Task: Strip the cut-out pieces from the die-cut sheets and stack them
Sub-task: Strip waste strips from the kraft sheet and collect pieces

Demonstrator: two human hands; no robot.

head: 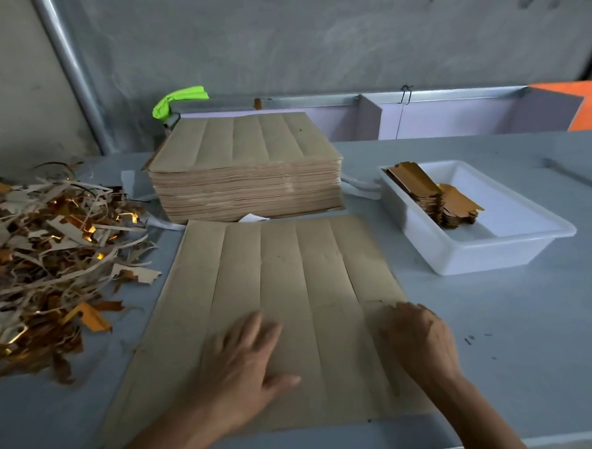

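Grey concrete walls back a blue-grey table. On it, nearest the person, one brown die-cut sheet lies flat, scored into long strips. The left hand rests palm-down on the sheet's near middle, fingers straight and spread, holding nothing. The right hand is at the sheet's right edge, fingers curled down with the tips on the outermost strip; whether they pinch the edge or only press it cannot be told. Beyond the sheet, just behind its far edge, stands a thick stack of like sheets. To the right, apart from the sheet, a white tray holds a small pile of gold-faced pieces at its far left end. To the left lies a heap of scrap, brown and gold.
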